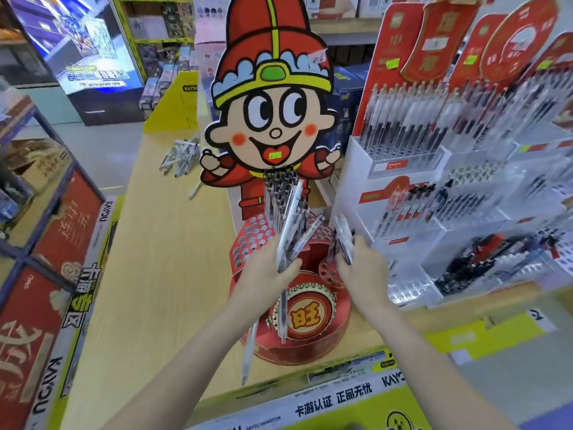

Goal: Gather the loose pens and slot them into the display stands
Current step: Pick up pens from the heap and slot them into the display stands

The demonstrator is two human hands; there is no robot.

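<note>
My left hand [263, 274] grips a loose bunch of clear pens [291, 225] that fan upward over the red display stand [257, 234] with round holes. A few pens [250, 346] hang or drop below that hand toward the table. My right hand [362, 268] holds a smaller bunch of pens [344, 234] just right of the stand's lower holed tier [328, 268]. Several pens [279, 184] stand slotted at the stand's top, under the cartoon figure [269, 97]. A pile of loose pens [181, 156] lies far back on the wooden table [161, 259], with one stray pen [195, 190] nearer.
White and clear tiered pen racks [434, 187] full of pens stand at the right. Red boxes [62, 231] line the table's left edge. A yellow and white printed box [335, 401] lies along the front edge. Shop shelves fill the background.
</note>
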